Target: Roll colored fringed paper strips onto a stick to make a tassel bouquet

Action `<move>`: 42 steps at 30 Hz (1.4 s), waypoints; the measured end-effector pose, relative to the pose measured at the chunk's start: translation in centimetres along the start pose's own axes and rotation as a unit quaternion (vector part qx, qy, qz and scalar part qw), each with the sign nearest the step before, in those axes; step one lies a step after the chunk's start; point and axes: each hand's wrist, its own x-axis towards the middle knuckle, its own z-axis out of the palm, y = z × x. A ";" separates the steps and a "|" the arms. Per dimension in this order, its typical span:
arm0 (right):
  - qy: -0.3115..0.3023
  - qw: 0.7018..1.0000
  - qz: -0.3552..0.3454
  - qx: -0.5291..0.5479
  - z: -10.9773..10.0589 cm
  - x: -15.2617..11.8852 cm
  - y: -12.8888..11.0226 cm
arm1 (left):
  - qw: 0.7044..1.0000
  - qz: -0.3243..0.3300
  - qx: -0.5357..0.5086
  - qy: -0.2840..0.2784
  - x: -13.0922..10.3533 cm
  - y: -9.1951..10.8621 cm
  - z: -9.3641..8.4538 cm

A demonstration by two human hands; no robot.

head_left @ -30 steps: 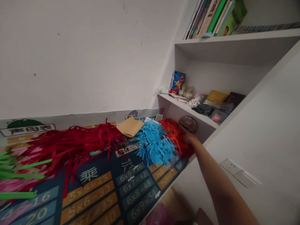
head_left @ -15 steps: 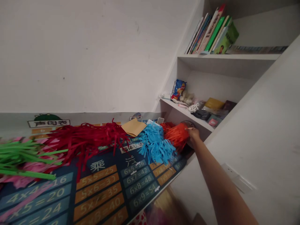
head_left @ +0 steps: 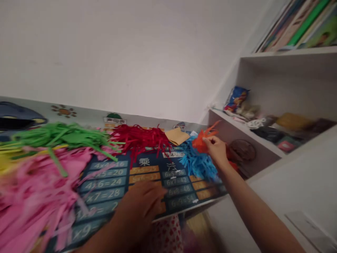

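Note:
My right hand point(head_left: 217, 151) grips a small bunch of orange fringed paper point(head_left: 202, 139) and holds it up above the blue fringed paper pile point(head_left: 196, 163). Some orange paper point(head_left: 233, 164) still lies behind my wrist, near the shelf. My left hand point(head_left: 140, 207) rests flat, fingers spread, on the dark multiplication-table mat point(head_left: 110, 182) at the desk's front edge and holds nothing.
Red point(head_left: 139, 137), green point(head_left: 58, 135) and pink point(head_left: 28, 196) paper strips lie across the mat. A tan folded sheet point(head_left: 177, 136) sits by the wall. The white shelf point(head_left: 247, 131) at right carries a snack bag point(head_left: 235, 99) and clutter, with books point(head_left: 305, 24) above.
My right hand has lifted a bunch of orange paper off its pile and drawn it left, over the blue pile. My left hand has come into view on the mat. The view swung left.

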 end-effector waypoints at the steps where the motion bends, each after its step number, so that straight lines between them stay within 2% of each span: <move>1: -0.038 0.999 -0.002 0.019 1.5 -1.3 -1.2 | 1.000 0.000 0.006 -0.002 0.7 0.2 0.1; 4: -0.133 0.989 -0.007 0.063 4.9 -4.8 -4.4 | 0.998 -0.038 0.047 0.019 3.5 0.4 1.7; 6: -0.164 0.983 -0.012 0.076 6.4 -6.6 -5.8 | 0.995 -0.051 0.081 0.032 4.7 0.3 2.8; 10: -0.175 0.981 -0.020 0.080 8.3 -8.5 -7.3 | 0.989 -0.063 0.126 0.050 4.2 -0.2 3.9; 14: -0.182 0.980 -0.027 0.075 9.5 -9.1 -7.9 | 0.986 -0.056 0.154 0.040 3.2 -1.6 3.5; 18: -0.184 0.979 -0.030 0.077 10.1 -9.5 -8.1 | 0.985 -0.038 0.169 0.013 3.0 -2.6 2.9; 26: -0.184 0.979 -0.022 0.089 11.1 -9.9 -7.7 | 0.982 -0.035 0.183 0.014 2.1 -3.4 3.5; 32: -0.191 0.975 0.005 0.111 11.6 -10.0 -7.9 | 0.976 -0.021 0.213 0.037 2.0 -4.3 4.0; 38: -0.247 0.954 0.043 0.163 10.4 -10.8 -7.6 | 0.989 -0.026 0.143 0.003 2.9 -5.3 3.9; 42: -0.243 0.951 0.068 0.179 9.6 -11.6 -6.6 | 0.993 -0.031 0.109 -0.031 3.1 -5.8 3.8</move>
